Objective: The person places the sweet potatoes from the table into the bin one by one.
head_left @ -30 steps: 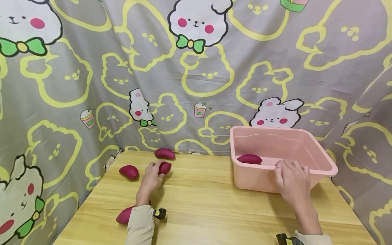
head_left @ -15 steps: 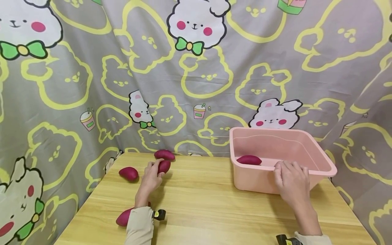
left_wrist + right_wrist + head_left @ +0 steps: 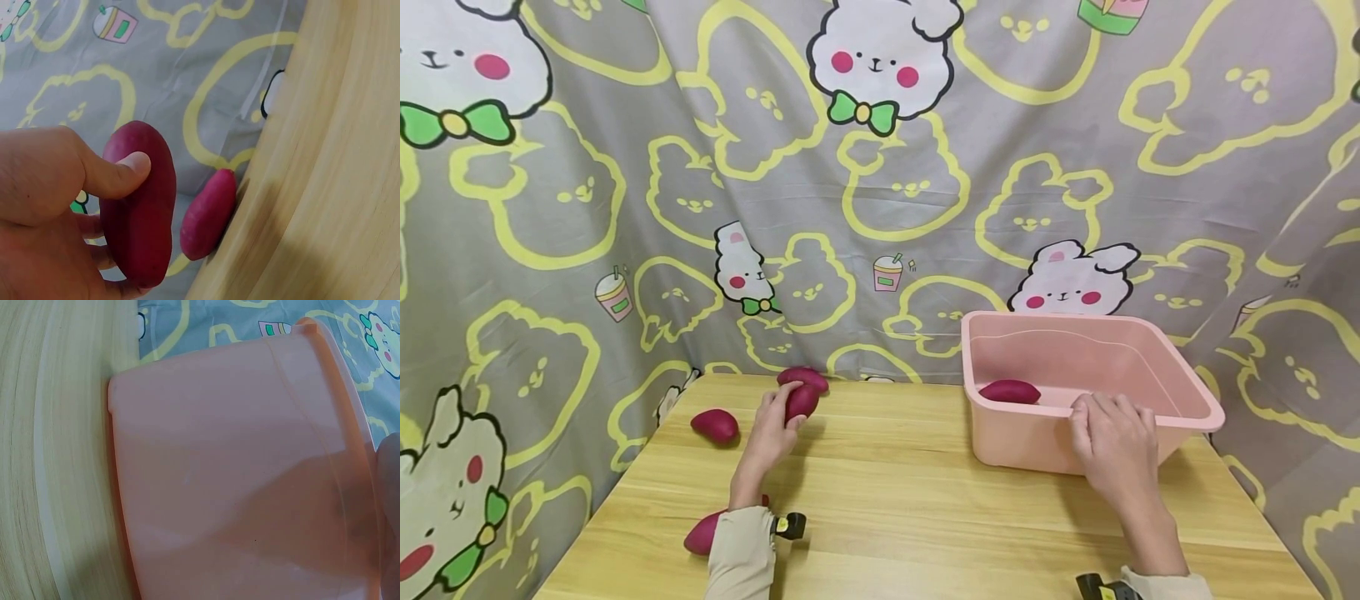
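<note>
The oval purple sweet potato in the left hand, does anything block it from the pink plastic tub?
Only the raised left rim of the tub, so the sweet potato probably needs lifting over it; nothing else visible stands between them.

Lower left of the frame, here's a creased beige sleeve (image 3: 741,552), a black camera (image 3: 797,525) beside it showing a yellow patch (image 3: 782,524), and lower right, a second sleeve (image 3: 1171,585), also beige, with another black device (image 3: 1088,586)!

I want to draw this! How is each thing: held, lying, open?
Held sweet potato, gripped by left hand
Back sweet potato, lying on the table
Left sweet potato, lying
Front sweet potato, lying, partly hidden
Pink tub, upright, open
Fifth sweet potato, lying in the tub
Right hand, gripping the tub's rim
Curtain, hanging, creased
</note>
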The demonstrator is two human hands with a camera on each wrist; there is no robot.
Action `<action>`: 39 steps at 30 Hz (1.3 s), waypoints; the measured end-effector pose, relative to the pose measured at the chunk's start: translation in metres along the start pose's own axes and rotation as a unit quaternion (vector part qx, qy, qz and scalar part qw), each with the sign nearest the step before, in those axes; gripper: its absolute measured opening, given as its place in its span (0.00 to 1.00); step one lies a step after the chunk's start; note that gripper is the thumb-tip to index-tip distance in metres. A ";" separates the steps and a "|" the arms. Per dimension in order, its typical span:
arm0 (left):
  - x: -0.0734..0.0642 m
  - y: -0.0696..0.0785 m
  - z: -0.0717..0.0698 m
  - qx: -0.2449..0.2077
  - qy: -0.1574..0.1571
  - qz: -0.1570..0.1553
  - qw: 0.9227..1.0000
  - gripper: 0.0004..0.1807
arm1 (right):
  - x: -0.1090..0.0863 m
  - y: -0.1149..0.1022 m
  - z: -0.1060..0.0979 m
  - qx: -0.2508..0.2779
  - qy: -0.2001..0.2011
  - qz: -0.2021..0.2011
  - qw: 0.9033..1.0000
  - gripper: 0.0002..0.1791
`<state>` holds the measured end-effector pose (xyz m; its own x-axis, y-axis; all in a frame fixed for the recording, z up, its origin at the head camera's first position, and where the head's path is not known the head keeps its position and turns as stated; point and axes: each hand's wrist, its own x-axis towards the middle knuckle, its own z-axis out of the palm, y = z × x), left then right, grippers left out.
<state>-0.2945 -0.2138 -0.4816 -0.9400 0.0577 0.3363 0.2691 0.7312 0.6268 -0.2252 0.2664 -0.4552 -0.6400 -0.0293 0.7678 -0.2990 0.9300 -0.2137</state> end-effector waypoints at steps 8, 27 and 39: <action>0.003 0.002 0.000 -0.036 0.013 0.002 0.999 0.31 | -0.001 0.000 0.000 0.002 0.000 0.001 1.000 0.15; 0.007 0.009 -0.002 -0.060 0.053 0.006 0.997 0.31 | -0.002 0.000 -0.001 0.004 0.001 0.001 1.000 0.14; 0.007 0.019 -0.005 -0.068 0.058 0.015 0.996 0.31 | 0.000 0.001 0.001 0.002 0.001 0.000 1.000 0.15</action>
<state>-0.2950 -0.2031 -0.4637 -0.9023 -0.0065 0.4311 0.3305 0.6315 0.7014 -0.2259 0.2674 -0.4559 -0.6389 -0.0285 0.7688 -0.3021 0.9284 -0.2166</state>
